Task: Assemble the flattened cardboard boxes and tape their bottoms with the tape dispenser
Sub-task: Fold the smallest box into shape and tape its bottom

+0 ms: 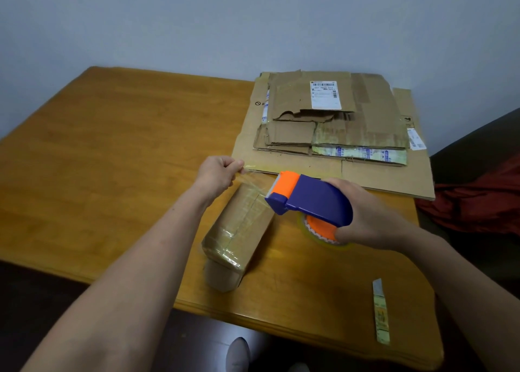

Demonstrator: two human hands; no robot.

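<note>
A small assembled cardboard box (239, 231) lies on the wooden table (112, 152), its upper face covered in clear tape. My right hand (368, 219) grips a blue and orange tape dispenser (309, 200) just above the box's far right side. My left hand (219, 174) pinches the free end of the clear tape (254, 178), which stretches from the dispenser's mouth over the far end of the box. A stack of flattened cardboard boxes (332, 126) lies at the back right of the table.
A strip of used tape with printed paper (381, 312) lies near the table's front right edge. A dark seat with a red cloth (478, 202) stands to the right of the table. A shoe (237, 353) shows on the floor below the front edge.
</note>
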